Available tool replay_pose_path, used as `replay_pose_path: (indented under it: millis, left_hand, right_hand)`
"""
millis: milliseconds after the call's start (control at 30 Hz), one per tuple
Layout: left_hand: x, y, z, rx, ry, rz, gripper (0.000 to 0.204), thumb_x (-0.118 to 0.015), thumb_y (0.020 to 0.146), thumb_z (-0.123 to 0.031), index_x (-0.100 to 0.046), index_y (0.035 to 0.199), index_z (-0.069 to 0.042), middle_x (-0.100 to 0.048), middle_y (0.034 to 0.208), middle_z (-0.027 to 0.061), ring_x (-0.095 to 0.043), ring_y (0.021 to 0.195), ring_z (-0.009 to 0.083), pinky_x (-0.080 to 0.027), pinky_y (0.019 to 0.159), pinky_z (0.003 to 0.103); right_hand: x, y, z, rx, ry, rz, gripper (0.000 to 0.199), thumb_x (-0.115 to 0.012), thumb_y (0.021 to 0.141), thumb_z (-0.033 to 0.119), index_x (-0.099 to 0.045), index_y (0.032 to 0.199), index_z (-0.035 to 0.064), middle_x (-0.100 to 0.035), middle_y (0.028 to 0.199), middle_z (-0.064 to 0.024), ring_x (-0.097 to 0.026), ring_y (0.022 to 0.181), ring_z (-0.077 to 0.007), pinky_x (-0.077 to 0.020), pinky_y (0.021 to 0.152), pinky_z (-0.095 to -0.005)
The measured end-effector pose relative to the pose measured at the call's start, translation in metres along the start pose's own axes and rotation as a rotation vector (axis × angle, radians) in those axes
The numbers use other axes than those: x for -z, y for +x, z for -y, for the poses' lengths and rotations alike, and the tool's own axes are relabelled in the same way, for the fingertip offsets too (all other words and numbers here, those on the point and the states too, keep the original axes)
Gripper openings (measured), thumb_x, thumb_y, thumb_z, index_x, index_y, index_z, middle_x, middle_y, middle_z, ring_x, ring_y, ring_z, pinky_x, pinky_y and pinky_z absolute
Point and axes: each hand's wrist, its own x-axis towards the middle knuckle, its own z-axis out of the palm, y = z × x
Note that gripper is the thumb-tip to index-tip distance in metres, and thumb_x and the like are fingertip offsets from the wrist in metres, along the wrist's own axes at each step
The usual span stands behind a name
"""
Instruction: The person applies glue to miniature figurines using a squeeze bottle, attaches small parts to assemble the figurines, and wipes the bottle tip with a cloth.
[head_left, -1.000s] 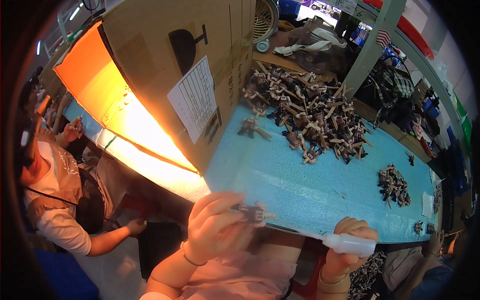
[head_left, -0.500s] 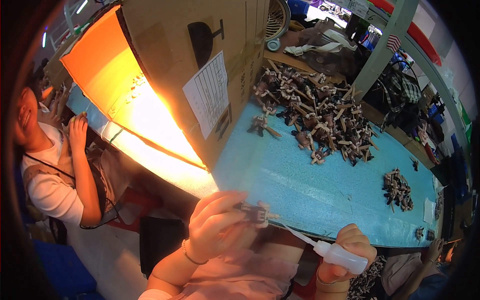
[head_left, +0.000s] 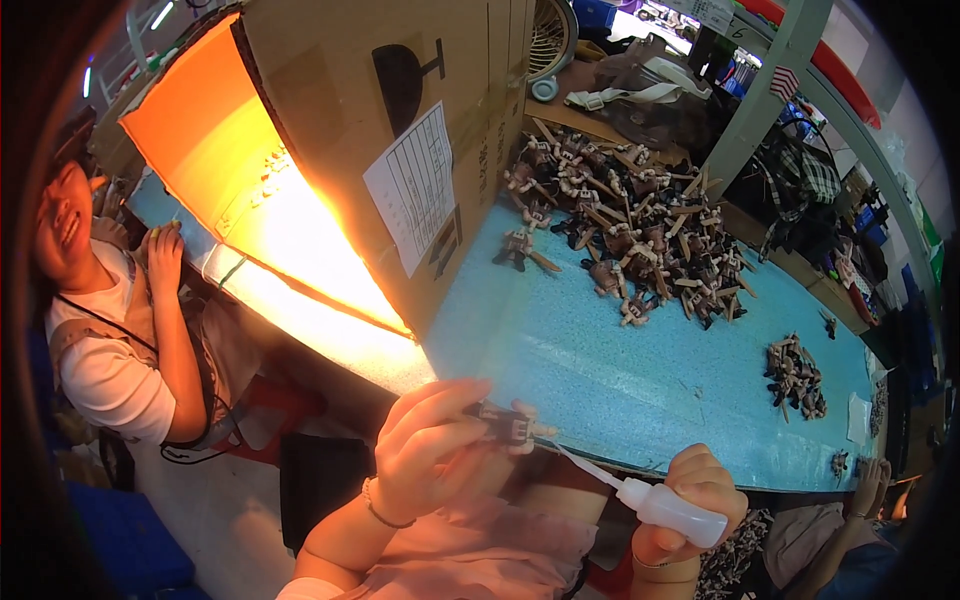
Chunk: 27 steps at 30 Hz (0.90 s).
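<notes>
Right now both hands work on the person's side of the big cardboard box point(head_left: 330, 90), the landmark for everything else. Just in front of the box's nearest corner, the left hand point(head_left: 430, 440) is closed to a pinch, its fingers curled over a small dark-and-pale toy figure point(head_left: 512, 428) whose pale end sticks out to the right. Farther to the right of the box, the right hand point(head_left: 695, 500) wraps firmly round a white squeeze bottle point(head_left: 680, 515), held tilted. Its thin nozzle point(head_left: 590, 467) points back toward the box and ends just beside the figure; I can't tell whether the two touch.

The blue table point(head_left: 640, 380) spreads to the right of the box. On it, near the box's right side, lies a large heap of similar figures point(head_left: 630, 220) with tan, blade-like parts, and a single figure point(head_left: 518, 248) sits between that heap and the box. A smaller pile point(head_left: 797, 380) lies well to the right of the box. A printed sheet point(head_left: 412, 190) is stuck on the box's near face, and bright orange light fills its open left side. To the left of the box sits a co-worker point(head_left: 110, 360), one forearm raised.
</notes>
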Motion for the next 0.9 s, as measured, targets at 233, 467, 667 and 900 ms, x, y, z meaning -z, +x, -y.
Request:
replay_pose_path:
  millis: [233, 467, 667, 900]
  left_hand:
    - [0.000, -0.003, 0.000, 0.009, -0.011, 0.000, 0.041, -0.075, 0.059, 0.004, -0.052, 0.092, -0.006, -0.060, 0.109, 0.0189, -0.058, 0.097, 0.0331, -0.050, 0.079, 0.037]
    - [-0.003, -0.001, 0.001, 0.005, -0.013, 0.001, 0.042, -0.075, 0.059, 0.005, -0.052, 0.092, -0.005, -0.060, 0.109, 0.0194, -0.058, 0.096, 0.0330, -0.050, 0.077, 0.036]
    - [-0.002, 0.003, 0.003, -0.012, -0.013, -0.003, 0.042, -0.075, 0.059, 0.005, -0.052, 0.092, -0.005, -0.060, 0.109, 0.0197, -0.059, 0.095, 0.0313, -0.051, 0.076, 0.035]
    - [-0.040, 0.003, 0.025, 0.261, 0.072, 0.186, 0.025, -0.070, 0.069, 0.000, -0.056, 0.089, 0.000, -0.053, 0.109, 0.0201, -0.058, 0.091, 0.0310, -0.049, 0.076, 0.034]
  right_hand:
    - [-0.008, -0.004, 0.004, -0.032, -0.075, -0.100, 0.054, -0.058, 0.080, 0.057, -0.041, 0.092, 0.0071, -0.043, 0.070, -0.0023, -0.039, 0.055, -0.0126, -0.0323, 0.052, -0.0278]
    - [0.004, 0.002, -0.001, 0.037, -0.016, 0.061, 0.054, -0.057, 0.080, 0.057, -0.040, 0.092, 0.0073, -0.042, 0.069, -0.0017, -0.039, 0.055, -0.0125, -0.0322, 0.052, -0.0276]
    - [-0.003, 0.004, 0.001, 0.011, -0.024, 0.023, 0.054, -0.057, 0.080, 0.058, -0.040, 0.090, 0.0069, -0.042, 0.069, -0.0021, -0.039, 0.054, -0.0122, -0.0316, 0.052, -0.0272]
    - [-0.017, 0.012, -0.034, -0.550, 0.371, -0.260, 0.027, -0.055, 0.087, 0.017, -0.042, 0.104, 0.0013, -0.053, 0.078, -0.0090, -0.053, 0.063, -0.0171, -0.0473, 0.063, -0.0335]
